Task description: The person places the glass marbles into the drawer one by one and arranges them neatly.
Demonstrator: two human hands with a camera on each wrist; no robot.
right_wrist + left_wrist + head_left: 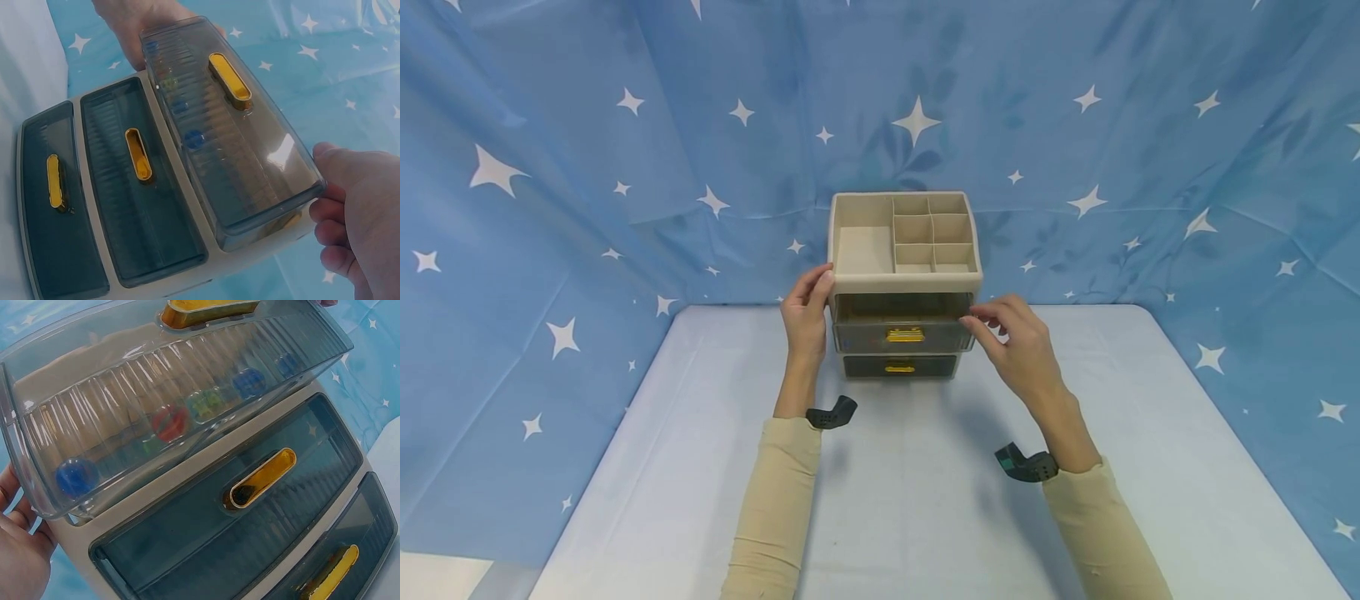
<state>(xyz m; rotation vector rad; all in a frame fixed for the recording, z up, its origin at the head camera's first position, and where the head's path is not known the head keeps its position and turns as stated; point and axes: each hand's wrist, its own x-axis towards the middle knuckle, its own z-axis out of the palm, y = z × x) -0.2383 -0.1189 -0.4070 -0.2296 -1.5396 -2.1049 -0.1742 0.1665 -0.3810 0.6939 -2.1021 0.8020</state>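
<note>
A beige desktop organizer (906, 282) stands at the back of the table. Its clear top drawer (936, 337) sticks out at the front, and blue balls (77, 477), a red ball (170, 422) and green pieces show through its front. My left hand (807, 312) rests along the organizer's upper left side, thumb by the front corner, some fingers hidden behind it. At the other end my right hand (1018, 342) pinches the drawer's right corner between thumb and fingers. Below, the smoky middle drawer (206, 531) and bottom drawer (53, 250) sit closed, with yellow handles.
On the organizer's top is a divided tray (865, 250) with several compartments. Behind it hangs a blue curtain (760, 167) with white stars, also running along both sides. A white cloth (902, 500) covers the table in front. Dark wrist cameras (832, 412) are strapped on both wrists.
</note>
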